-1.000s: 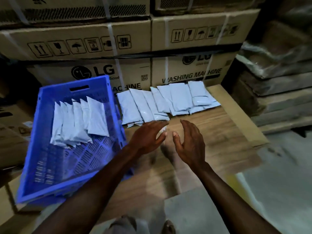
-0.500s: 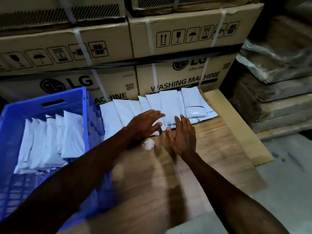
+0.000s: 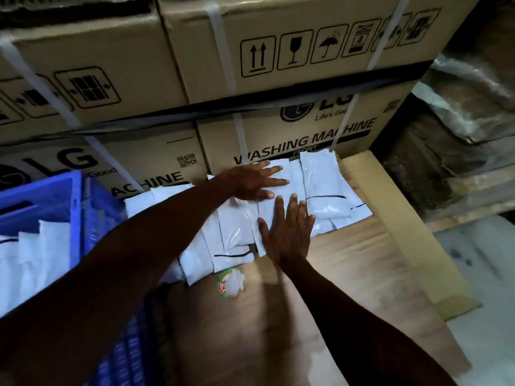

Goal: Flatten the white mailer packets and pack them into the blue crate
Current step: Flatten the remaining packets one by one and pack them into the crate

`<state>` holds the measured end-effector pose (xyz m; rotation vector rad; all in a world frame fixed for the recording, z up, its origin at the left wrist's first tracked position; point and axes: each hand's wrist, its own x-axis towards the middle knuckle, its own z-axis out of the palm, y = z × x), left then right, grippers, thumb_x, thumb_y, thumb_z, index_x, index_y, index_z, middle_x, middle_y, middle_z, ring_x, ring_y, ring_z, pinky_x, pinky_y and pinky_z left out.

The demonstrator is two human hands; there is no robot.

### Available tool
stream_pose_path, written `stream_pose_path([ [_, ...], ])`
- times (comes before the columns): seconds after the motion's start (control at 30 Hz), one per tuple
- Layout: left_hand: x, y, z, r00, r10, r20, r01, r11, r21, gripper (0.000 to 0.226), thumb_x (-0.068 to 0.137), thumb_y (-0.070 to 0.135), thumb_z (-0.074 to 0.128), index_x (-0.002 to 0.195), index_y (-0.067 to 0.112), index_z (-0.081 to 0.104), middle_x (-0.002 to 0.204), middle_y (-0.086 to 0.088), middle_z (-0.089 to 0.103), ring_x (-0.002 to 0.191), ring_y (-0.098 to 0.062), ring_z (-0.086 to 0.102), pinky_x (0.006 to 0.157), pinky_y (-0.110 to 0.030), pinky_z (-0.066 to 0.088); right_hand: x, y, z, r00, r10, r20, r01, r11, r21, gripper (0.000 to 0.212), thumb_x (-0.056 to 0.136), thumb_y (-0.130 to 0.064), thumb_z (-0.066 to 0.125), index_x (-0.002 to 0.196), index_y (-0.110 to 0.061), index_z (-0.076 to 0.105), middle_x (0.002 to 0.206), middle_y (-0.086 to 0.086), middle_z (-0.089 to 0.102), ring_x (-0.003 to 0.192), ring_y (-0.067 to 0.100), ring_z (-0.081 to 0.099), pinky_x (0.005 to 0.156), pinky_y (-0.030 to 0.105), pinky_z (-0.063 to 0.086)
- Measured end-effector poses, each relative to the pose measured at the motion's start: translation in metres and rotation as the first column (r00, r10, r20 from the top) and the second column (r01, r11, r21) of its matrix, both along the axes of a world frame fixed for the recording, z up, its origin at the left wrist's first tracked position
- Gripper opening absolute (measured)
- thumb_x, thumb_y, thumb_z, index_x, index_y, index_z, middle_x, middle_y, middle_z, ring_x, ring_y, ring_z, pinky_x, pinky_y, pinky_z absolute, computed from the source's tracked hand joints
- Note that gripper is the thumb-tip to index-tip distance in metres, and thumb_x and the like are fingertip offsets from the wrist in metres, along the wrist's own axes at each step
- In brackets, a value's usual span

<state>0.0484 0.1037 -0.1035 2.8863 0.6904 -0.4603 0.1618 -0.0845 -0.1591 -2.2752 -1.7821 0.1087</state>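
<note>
Now the flattening step is in hand — left hand (image 3: 252, 181) and right hand (image 3: 288, 232), fingers straight, are pressed on the white mailer packets (image 3: 320, 185) at mid-frame, nothing gripped; next, one packet must be grasped and carried to the blue crate (image 3: 75, 196) at left.

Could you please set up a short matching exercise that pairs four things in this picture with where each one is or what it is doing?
Things:
1. left hand
2. right hand
3. blue crate
4. crumpled wrapper

Places or states:
A. lies on the wooden board, near side of the packets
B. flat on the far part of the white mailer packets
C. holds packets, at the left
D. flat on the packets' near edge

Pairs: 1-B, 2-D, 3-C, 4-A
</note>
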Motion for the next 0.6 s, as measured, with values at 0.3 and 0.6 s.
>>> stream_pose_path([
  [0.3,-0.006,0.001,-0.023,0.965,0.050,0.258,-0.043,0.999,-0.032,0.062,0.098,0.068,0.027,0.138,0.035,0.059,0.160,-0.005,0.038,0.151,-0.035,0.024,0.117,-0.056,0.030,-0.002,0.010,-0.014,0.999,0.032,-0.006,-0.032,0.995,0.090,0.060,0.101,-0.040,0.048,0.153,-0.010,0.044,0.158,0.025,0.038,0.142,0.045,0.043,0.113,0.058,0.040],
  [0.6,-0.028,-0.068,0.000,0.855,0.100,0.508,-0.238,0.947,0.214,0.049,0.100,0.056,0.036,0.107,0.029,0.076,0.142,0.007,0.060,0.141,-0.027,0.045,0.107,-0.069,0.026,0.044,-0.023,0.005,0.924,0.378,-0.059,-0.350,0.897,0.270,0.052,0.104,-0.031,0.049,0.150,-0.007,0.048,0.160,0.021,0.038,0.144,0.038,0.043,0.111,0.053,0.043],
])
